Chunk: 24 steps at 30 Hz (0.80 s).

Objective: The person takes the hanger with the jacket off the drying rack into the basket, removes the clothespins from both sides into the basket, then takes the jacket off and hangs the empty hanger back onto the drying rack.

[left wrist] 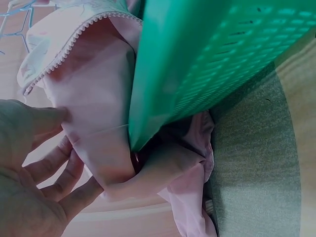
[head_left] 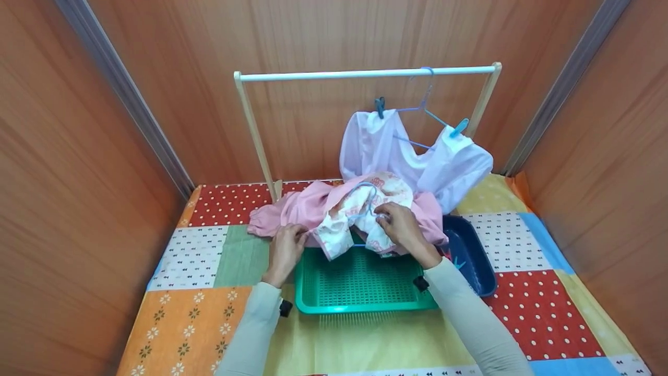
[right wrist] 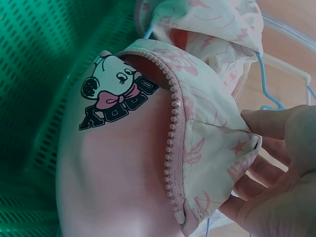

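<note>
Pink jacket [head_left: 308,203] with printed lining lies over the far side of the green basket [head_left: 365,309], blue hanger [right wrist: 263,79] partly within it; left hand [head_left: 287,248] pinches pink cloth, right hand [head_left: 401,224] pinches the lining beside the zip; pale garment [head_left: 376,151] hangs from the rail [head_left: 323,75], two pegs [head_left: 460,128] on it, so judged done; jacket appears part-fitted, not yet pegged or hung; seating the hanger seems unfinished

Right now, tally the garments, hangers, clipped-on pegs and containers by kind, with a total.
Garments: 2 (pink jacket, white shirt)
Hangers: 2 (rail hanger, jacket hanger)
Clipped-on pegs: 2 (dark peg, blue peg)
Containers: 2 (green basket, navy tray)
Total: 8
</note>
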Available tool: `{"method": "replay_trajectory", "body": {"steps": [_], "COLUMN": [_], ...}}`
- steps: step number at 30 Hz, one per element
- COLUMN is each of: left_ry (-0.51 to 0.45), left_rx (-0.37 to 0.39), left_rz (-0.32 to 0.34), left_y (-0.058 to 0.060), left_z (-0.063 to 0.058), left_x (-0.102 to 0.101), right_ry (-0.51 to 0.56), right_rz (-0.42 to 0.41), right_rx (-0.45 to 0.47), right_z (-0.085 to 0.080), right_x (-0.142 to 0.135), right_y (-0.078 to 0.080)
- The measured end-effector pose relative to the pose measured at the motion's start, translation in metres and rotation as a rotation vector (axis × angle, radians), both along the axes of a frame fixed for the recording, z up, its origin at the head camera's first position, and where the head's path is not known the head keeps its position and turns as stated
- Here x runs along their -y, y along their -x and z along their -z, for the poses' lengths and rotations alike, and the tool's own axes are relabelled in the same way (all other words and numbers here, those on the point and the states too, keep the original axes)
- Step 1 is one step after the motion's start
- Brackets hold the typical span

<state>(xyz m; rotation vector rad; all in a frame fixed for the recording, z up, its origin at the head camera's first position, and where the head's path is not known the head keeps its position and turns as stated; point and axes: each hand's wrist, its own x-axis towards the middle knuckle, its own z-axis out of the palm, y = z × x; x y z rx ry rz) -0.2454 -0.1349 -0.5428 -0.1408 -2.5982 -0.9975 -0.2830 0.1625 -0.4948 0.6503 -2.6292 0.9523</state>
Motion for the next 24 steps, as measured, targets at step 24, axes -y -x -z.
{"method": "replay_trajectory", "body": {"steps": [24], "left_ry": [0.052], "left_rx": [-0.045], "left_rz": [-0.017], "left_y": [0.0], "left_z": [0.004], "left_x": [0.001], "right_ry": [-0.045], "right_rz": [0.159], "right_rx": [0.108], "right_z": [-0.001], "right_x": [-0.023], "right_y": [-0.002]}}
